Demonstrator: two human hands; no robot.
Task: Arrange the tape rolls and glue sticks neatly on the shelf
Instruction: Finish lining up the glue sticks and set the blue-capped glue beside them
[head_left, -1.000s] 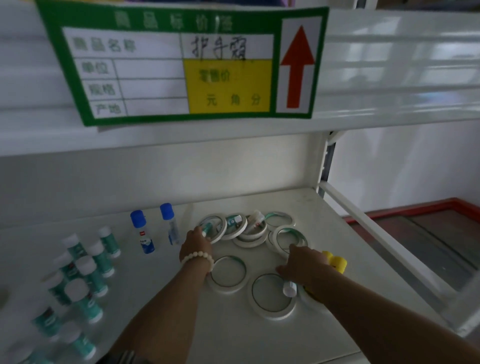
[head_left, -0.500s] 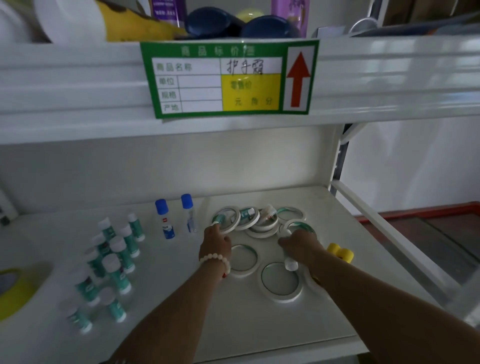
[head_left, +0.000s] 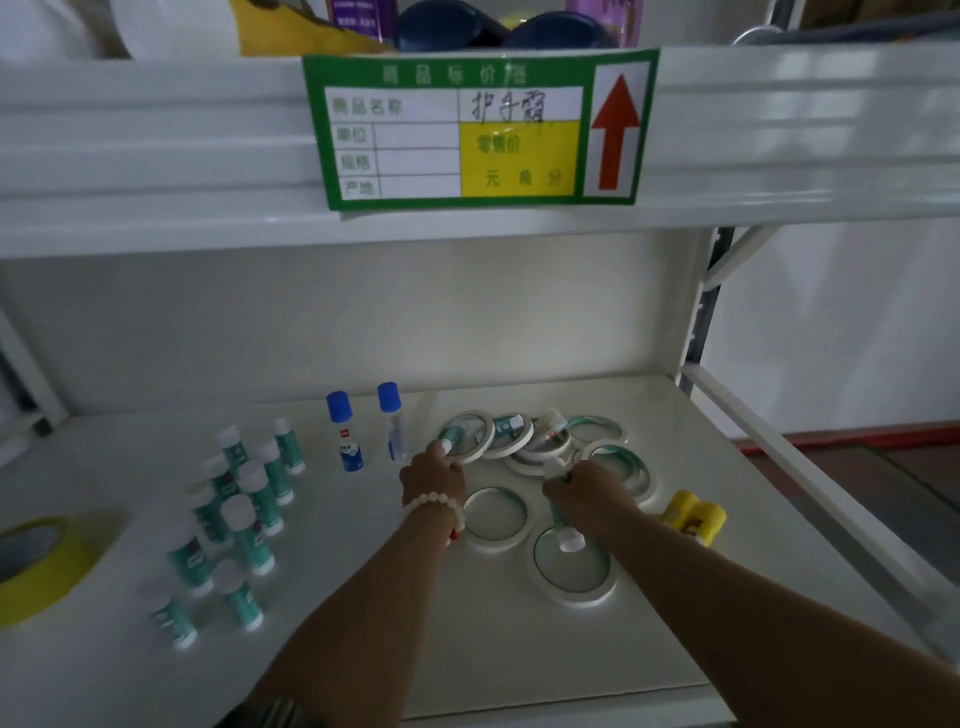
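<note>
Several flat white tape rolls (head_left: 571, 571) lie on the right half of the white shelf (head_left: 519, 654); some hold teal glue sticks lying inside them. My left hand (head_left: 434, 475), with a bead bracelet, grips a teal glue stick (head_left: 451, 436) at the far-left roll (head_left: 480, 446). My right hand (head_left: 584, 493) is closed around another white-capped glue stick (head_left: 566, 535) above the nearest roll. Several teal glue sticks (head_left: 244, 512) stand upright in a group on the left.
Two blue-capped glue bottles (head_left: 344, 431) stand behind my left hand. A big yellow tape roll (head_left: 39, 569) lies at the far left, two yellow items (head_left: 693, 517) at the right. A shelf above carries a green price label (head_left: 478, 130). A white rail (head_left: 789, 467) bounds the right side.
The camera has pulled back and tilted up, showing the upper shelf. My right hand has drawn its glue stick toward the rolls' centre; my left hand stays at the far-left roll.
</note>
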